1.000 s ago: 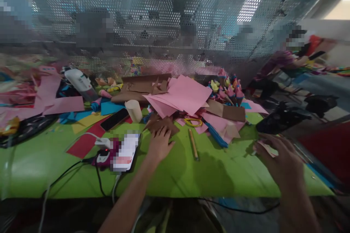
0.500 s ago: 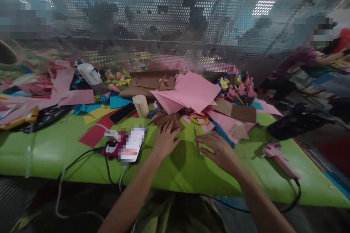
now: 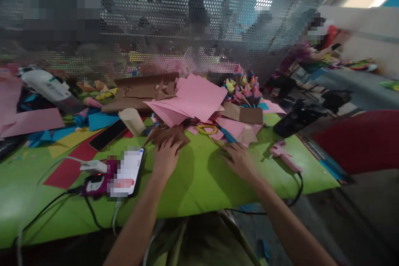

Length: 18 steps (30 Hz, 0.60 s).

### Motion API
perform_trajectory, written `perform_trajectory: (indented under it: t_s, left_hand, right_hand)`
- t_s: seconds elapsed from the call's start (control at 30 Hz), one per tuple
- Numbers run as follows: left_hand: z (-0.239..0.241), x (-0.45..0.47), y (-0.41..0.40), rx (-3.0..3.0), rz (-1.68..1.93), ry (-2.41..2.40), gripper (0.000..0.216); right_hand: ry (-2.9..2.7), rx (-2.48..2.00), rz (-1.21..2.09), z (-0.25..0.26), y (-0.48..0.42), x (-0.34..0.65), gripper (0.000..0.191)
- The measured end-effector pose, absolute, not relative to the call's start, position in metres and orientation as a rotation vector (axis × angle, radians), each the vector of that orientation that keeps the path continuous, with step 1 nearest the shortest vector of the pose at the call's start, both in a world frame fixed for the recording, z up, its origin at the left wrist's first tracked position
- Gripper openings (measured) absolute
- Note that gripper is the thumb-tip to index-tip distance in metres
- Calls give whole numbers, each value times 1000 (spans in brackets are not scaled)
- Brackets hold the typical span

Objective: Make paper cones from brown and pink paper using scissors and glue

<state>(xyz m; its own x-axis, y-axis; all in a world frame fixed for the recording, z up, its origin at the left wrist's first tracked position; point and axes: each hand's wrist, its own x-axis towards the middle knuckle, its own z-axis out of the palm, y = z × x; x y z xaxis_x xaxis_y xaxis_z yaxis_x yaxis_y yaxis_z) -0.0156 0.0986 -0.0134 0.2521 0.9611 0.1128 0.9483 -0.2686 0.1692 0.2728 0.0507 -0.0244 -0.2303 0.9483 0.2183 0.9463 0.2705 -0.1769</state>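
Note:
My left hand lies flat on the green table, its fingertips on a brown paper cut-out. My right hand rests palm down on the table near the edge of the paper pile, over where a wooden pencil lay; the pencil is hidden. Its fingers look stretched out, though motion blur softens them. Yellow-handled scissors lie just beyond it. A stack of pink paper sheets and brown card sits behind both hands.
A phone on cables lies left of my left hand, a dark phone and a paper roll behind it. A pink glue gun lies to the right. A perforated metal screen backs the table. A person sits far right.
My right hand has moved from the table's right end, leaving the pink glue gun there, to the middle beside my left hand. The camera view has swung right.

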Motion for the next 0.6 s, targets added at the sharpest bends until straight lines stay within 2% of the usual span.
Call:
perform_trajectory:
  t_s: [0.2,0.4,0.5,0.6]
  left_hand:
    - [-15,-24,101,2410,355,1936,43]
    - [-13,-23,98,2415,387,1909,44]
    - [-11,-20,97,2406,335,1913,45]
    - [-9,-18,97,2396,308,1901,45]
  right_hand:
    - [-2177,-1849,-162,-22,68,288,26]
    - [-2005,-1937,-200,-22,73,299,26]
    - [-2016,-1842,-123,-19,63,295,30]
    - [-2199,-1621,97,-15,49,282,33]
